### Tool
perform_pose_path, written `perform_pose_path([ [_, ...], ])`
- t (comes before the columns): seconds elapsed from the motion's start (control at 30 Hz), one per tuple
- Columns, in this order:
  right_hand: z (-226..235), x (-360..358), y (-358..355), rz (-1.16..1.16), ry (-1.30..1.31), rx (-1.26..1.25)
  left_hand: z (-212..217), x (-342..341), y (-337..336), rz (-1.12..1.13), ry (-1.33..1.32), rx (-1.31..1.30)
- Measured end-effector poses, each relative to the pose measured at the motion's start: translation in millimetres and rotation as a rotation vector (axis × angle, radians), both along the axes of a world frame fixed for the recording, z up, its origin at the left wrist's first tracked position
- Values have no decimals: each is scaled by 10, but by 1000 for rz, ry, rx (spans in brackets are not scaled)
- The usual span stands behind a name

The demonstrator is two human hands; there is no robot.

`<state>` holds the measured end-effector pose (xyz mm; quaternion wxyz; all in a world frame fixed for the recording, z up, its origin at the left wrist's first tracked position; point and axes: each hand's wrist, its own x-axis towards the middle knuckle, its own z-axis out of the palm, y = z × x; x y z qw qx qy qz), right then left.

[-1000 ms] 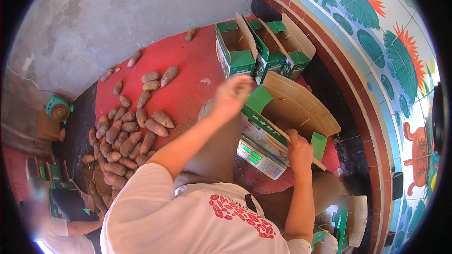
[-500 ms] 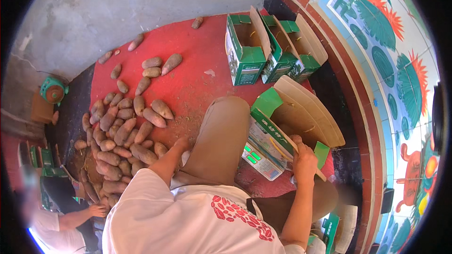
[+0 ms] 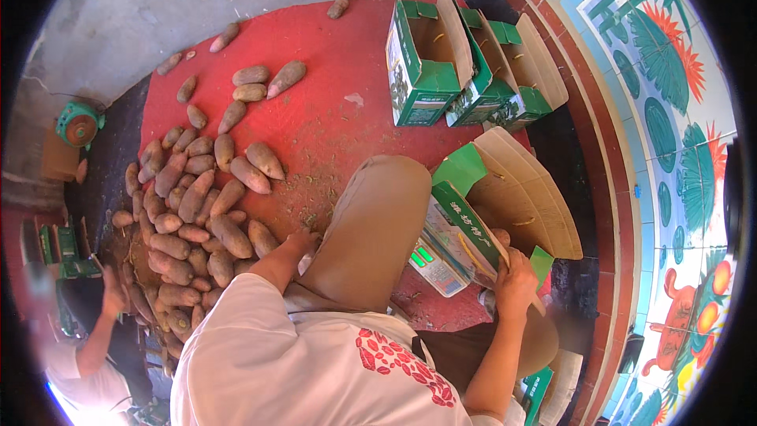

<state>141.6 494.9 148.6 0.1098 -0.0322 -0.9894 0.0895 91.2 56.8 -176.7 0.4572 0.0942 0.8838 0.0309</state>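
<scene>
Lowered from over the box side a second ago, the person's left hand (image 3: pixel 299 244) is down between a bent leg (image 3: pixel 378 221) and the heaped sweet potatoes (image 3: pixel 195 197); its fingers are partly hidden, so its grip cannot be told. Their right hand (image 3: pixel 516 282) clasps the rim of an open green box (image 3: pixel 468 217), beside a scale (image 3: pixel 441 270) with lit digits. Farther out, three open cartons (image 3: pixel 426 112) stand together; a co-worker's hand (image 3: pixel 115 293) is near the heap's left edge.
</scene>
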Motion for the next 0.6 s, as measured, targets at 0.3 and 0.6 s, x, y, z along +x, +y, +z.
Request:
perform_pose_path([
  [0.3, 5, -1, 1, -13, 7, 0, -227, 152, -97, 220, 158, -109],
  [0.6, 91, 27, -26, -39, -7, -14, 504, 166, 7, -236, 83, -83],
])
